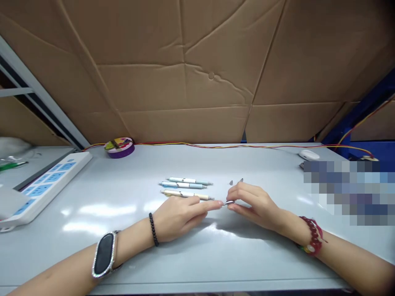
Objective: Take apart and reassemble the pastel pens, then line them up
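My right hand [257,203] pinches a small silver metal piece [228,202] between thumb and fingertips, just above the table. My left hand [185,213] has its index finger stretched out, the tip touching or nearly touching the left end of that piece; its other fingers are bent below. Three click pens lie side by side just beyond my left hand: a pale green pen [189,181], a light blue pen [182,185] and a cream-yellow pen [187,194], the last partly behind my fingers. Two small dark grey pieces [231,183] rest beyond my right fingertips.
A white power strip [46,187] with blue sockets lies at the left of the grey table [138,263]. At the back are a purple round tape roll [119,148], red and yellow wires [197,145] and a cardboard wall [185,90]. A white mouse-like object [309,155] sits back right.
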Demonstrator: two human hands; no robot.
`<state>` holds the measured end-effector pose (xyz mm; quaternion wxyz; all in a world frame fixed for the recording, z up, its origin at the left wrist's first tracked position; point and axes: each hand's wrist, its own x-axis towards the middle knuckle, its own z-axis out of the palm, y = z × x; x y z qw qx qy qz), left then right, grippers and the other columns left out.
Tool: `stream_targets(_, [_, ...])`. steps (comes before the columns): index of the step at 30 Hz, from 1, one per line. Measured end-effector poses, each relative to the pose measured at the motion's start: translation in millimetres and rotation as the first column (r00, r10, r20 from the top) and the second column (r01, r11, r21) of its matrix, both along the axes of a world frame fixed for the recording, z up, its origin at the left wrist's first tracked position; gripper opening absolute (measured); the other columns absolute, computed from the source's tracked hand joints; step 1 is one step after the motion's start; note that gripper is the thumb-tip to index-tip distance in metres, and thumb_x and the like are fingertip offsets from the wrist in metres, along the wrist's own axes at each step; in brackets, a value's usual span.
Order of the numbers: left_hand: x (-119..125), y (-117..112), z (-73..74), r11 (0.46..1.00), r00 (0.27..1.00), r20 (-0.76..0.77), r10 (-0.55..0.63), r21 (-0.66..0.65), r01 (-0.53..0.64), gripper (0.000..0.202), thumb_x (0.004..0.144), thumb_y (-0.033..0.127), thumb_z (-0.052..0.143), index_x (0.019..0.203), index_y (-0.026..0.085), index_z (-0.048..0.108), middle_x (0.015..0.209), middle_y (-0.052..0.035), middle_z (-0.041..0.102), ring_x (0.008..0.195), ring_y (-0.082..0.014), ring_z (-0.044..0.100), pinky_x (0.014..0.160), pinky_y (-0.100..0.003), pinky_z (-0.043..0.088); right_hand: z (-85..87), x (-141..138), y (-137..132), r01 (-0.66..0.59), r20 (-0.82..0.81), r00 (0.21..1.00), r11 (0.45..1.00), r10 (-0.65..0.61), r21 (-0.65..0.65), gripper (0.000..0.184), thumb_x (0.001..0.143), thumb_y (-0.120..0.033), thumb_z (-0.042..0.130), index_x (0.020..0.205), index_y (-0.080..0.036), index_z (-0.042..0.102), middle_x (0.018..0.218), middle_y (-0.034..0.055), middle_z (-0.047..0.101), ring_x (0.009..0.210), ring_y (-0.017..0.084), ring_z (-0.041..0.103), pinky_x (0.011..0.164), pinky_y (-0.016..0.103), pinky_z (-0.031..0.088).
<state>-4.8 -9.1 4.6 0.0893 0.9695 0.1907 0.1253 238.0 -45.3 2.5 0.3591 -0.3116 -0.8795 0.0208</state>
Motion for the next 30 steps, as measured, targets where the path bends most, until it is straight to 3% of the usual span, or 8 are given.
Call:
stream_targets(8, [-0.3,1.2,0.4,1.0,1.0,0.027,-0.005,-0.003,0.005,0.041,0.093,0.02,0.031,0.132,0.032,0.03,0.093,0.0003,0.059,0.071,-0.0112,0.055,0.062,-0.02,0.039,0.2,-0.4,-0.4,0.024,-0.001,1.0,1.0,-0.024,0.017,0.005,0.084,-0.018,0.052,0.089,-0.018,0.054,0.075,0.0038,0.061,0.069,0.013,0.055,0.06,0.025,0.046])
stream_targets(17, [-1.5,0.5,1.2,0.999,0.999,-0.003,-0.038,0.013,0.038,0.044,0.091,0.019,0.031,0.134,0.031,0.027,0.09,0.001,0.061,0.067,-0.0105,0.056,0.058,-0.019,0.04,-2.4,-1.5,-0.9,0.003,-0.055,0.999,0.997,0.001,0.083,0.016,0.082,-0.012,0.055,0.097,-0.019,0.057,0.075,0.0022,0.063,0.065,0.011,0.056,0.058,0.022,0.047])
stream_targets(25, [-1.2,0.2,3.1,0.999,0.999,0.016,-0.049,-0.011,0.049,0.044,0.087,0.019,0.038,0.129,0.03,0.036,0.081,0.0043,0.065,0.063,-0.0109,0.058,0.057,-0.02,0.039,1.0,-5.0,-2.6,-0.029,-0.096,0.995,0.993,0.04,0.11,0.015,0.082,-0.01,0.054,0.095,-0.018,0.056,0.072,0.0024,0.063,0.063,0.011,0.056,0.055,0.023,0.047])
stream_targets(27, [-1.1,0.9,3.4,0.999,0.998,0.05,-0.034,-0.033,0.035,0.045,0.086,0.017,0.039,0.129,0.03,0.037,0.086,0.0042,0.066,0.065,-0.0107,0.058,0.059,-0.02,0.04,2.4,-3.8,-2.0,0.005,-0.141,0.99,0.994,0.011,0.11,0.015,0.082,-0.009,0.054,0.094,-0.018,0.056,0.072,0.0019,0.062,0.064,0.011,0.056,0.056,0.023,0.047])
stream_targets(30, [-0.9,2.4,3.3,0.998,0.997,0.075,-0.008,-0.063,0.012,0.046,0.085,0.015,0.039,0.129,0.03,0.038,0.089,0.0041,0.066,0.066,-0.0105,0.058,0.061,-0.02,0.04,2.4,1.0,1.3,0.153,-0.122,0.982,0.986,-0.144,0.068,0.011,0.083,-0.012,0.054,0.091,-0.02,0.055,0.073,0.002,0.061,0.067,0.013,0.056,0.059,0.026,0.048])
